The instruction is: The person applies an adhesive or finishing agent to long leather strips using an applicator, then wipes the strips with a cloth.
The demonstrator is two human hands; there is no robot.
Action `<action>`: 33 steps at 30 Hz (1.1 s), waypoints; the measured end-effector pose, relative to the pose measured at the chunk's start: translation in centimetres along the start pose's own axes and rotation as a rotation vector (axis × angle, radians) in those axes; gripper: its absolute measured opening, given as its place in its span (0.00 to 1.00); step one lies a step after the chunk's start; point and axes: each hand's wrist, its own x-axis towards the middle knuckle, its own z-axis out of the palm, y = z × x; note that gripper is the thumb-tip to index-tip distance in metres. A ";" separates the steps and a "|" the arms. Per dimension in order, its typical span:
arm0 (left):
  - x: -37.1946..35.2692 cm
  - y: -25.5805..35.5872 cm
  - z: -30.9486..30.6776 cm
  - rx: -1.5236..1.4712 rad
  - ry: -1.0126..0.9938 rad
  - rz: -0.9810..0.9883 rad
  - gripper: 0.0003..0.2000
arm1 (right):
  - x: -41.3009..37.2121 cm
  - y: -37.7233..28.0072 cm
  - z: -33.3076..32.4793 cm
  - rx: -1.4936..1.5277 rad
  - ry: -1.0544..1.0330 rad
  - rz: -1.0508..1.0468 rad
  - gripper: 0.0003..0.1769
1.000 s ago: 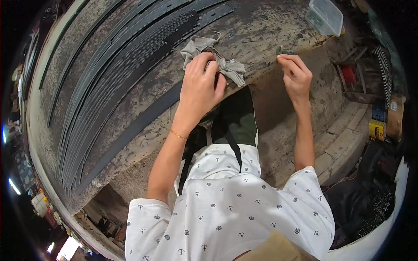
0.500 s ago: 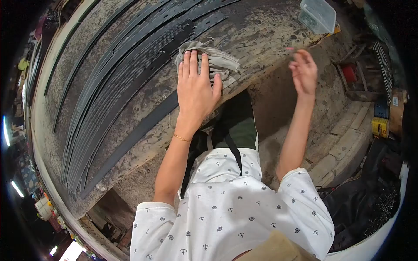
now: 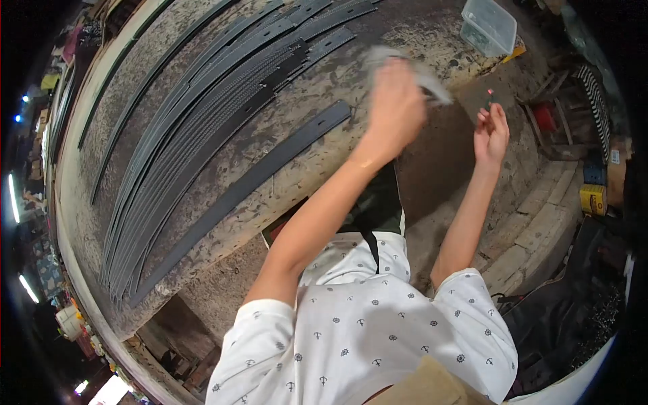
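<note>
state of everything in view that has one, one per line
left hand: at the cloth, blurred, grip unclear
right hand: fingers closed on the small item
small red-tipped item: held up off the bench
cloth: rumpled, blurred
single dark strap: lying flat, apart from the others
other straps: side by side, some overlapping
clear tub: near the bench edge, lid on or off unclear

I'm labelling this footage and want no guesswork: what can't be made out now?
Head view, all:
- left hand and cloth, exact grip: motion blur
- red-tipped thing by right hand: too small
- plastic box, contents: cloudy wall
- dark strips, some ends: top edge
</note>
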 end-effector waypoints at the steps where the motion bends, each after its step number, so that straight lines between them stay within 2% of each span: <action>1: 1.6 1.4 1.7 -0.180 -0.101 0.078 0.19 | -0.4 -0.5 -0.9 0.061 0.046 -0.008 0.07; 2: 3.2 2.1 2.8 -0.359 -0.201 0.159 0.18 | -0.8 -1.1 -1.8 0.124 0.092 -0.016 0.06; 3: 5.1 2.4 2.8 -0.353 -0.192 0.153 0.18 | -1.2 -2.0 -3.0 0.148 0.080 -0.026 0.05; 5: 9.1 2.6 1.7 -0.606 -0.540 0.084 0.19 | -2.6 -3.9 -4.6 0.154 0.108 -0.060 0.04; 6: 10.3 1.5 1.2 -0.599 -0.541 0.074 0.19 | -3.5 -4.6 -5.1 0.140 0.151 -0.088 0.04; 10: 9.6 -5.2 -2.0 0.046 0.099 0.236 0.21 | -6.1 -5.0 -6.9 0.084 0.109 -0.067 0.04; 12: 7.5 -8.7 -6.5 0.111 -0.022 0.249 0.27 | -6.8 -4.5 -6.2 0.028 0.156 -0.043 0.04; 13: 5.6 -9.8 -9.2 0.069 -0.048 0.190 0.23 | -6.5 -4.2 -6.2 0.036 0.164 -0.037 0.04; 14: 3.3 -9.8 -11.8 0.028 -0.083 0.135 0.20 | -6.5 -3.8 -6.1 0.016 0.111 -0.027 0.04; 16: -1.7 -8.6 -14.8 -0.047 -0.389 -0.089 0.23 | -6.4 -2.5 -5.3 0.009 0.071 -0.005 0.04; 18: -4.6 -7.5 -15.1 -0.057 -0.442 -0.114 0.25 | -5.5 -1.0 -3.6 -0.027 0.024 0.032 0.03; 25: -5.8 -6.9 -13.2 0.094 -0.311 -0.005 0.22 | -4.1 0.9 2.3 -0.026 -0.067 0.055 0.08; 33: -5.6 -7.1 -13.0 0.022 -0.284 -0.038 0.22 | -6.7 1.5 2.0 -0.071 -0.028 0.091 0.06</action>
